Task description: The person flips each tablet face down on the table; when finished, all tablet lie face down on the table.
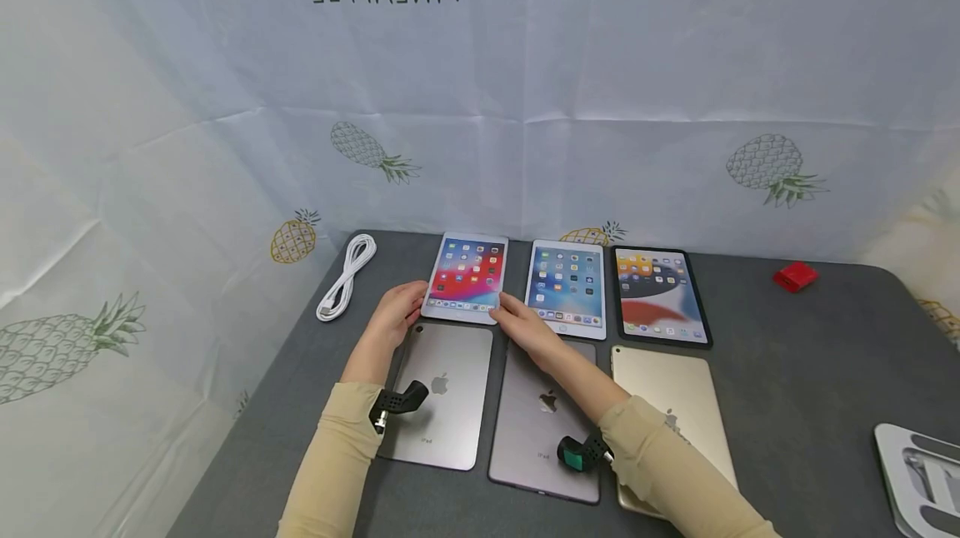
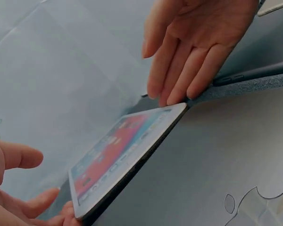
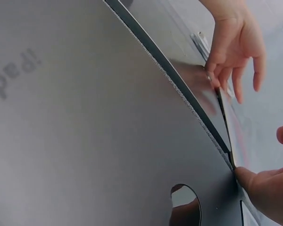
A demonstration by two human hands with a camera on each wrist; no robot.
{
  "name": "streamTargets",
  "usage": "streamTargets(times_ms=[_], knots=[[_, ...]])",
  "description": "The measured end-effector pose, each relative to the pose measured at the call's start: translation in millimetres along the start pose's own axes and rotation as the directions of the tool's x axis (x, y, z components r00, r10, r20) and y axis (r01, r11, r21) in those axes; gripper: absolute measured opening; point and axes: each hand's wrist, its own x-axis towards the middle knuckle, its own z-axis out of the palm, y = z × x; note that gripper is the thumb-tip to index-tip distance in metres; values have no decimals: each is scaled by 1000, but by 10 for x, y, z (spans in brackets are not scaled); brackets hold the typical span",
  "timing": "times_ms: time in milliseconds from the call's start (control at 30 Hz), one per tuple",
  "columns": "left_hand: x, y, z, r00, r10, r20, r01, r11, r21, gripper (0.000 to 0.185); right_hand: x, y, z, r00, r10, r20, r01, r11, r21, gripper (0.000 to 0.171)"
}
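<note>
A white tablet (image 1: 465, 278) lies screen up at the back left of the table, its icons lit on a red and blue background. My left hand (image 1: 395, 315) touches its left edge, fingers relaxed. On the opposite side my right hand (image 1: 527, 328) has straight fingers against the tablet's near right corner. The left wrist view shows both hands at the near corners of this tablet (image 2: 127, 153). Just in front of it lies a silver iPad (image 1: 457, 421), back up. A darker grey iPad (image 1: 517, 446), also back up, is under my right forearm.
Right of the white tablet lie another white tablet (image 1: 566, 284) and a black-framed tablet (image 1: 663, 296), both lit. A gold iPad (image 1: 693, 388) sits partly behind my right sleeve. A coiled white cable (image 1: 347, 276), a red object (image 1: 795, 276) and a silver stand (image 1: 918, 471) lie farther out.
</note>
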Motion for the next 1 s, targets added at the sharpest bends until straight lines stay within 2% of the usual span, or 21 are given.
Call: streamTargets(times_ms=[167,333,567,700,833,1000], knots=[[-15,-2,-31,1000,-2,15,3,999,-53,52,-5,-19,6,1000,12,4,-12,999,-30,63],[5,-7,-57,1000,17,-12,-18,997,-69,45,-8,-19,13,1000,26,10,-26,999,-33,62],[-33,30,-4,999,37,-19,-39,994,-100,44,-7,-31,35,999,39,-15,-40,998,-54,60],[-103,80,87,992,99,-72,-103,993,-64,40,2,-42,56,998,39,-55,-44,994,-103,55],[-167,154,208,974,192,-116,-192,981,17,34,14,-80,84,995,32,-95,-44,991,-126,48],[-215,236,349,955,275,-114,-264,959,102,32,37,-181,134,994,-25,-110,10,991,-136,41]])
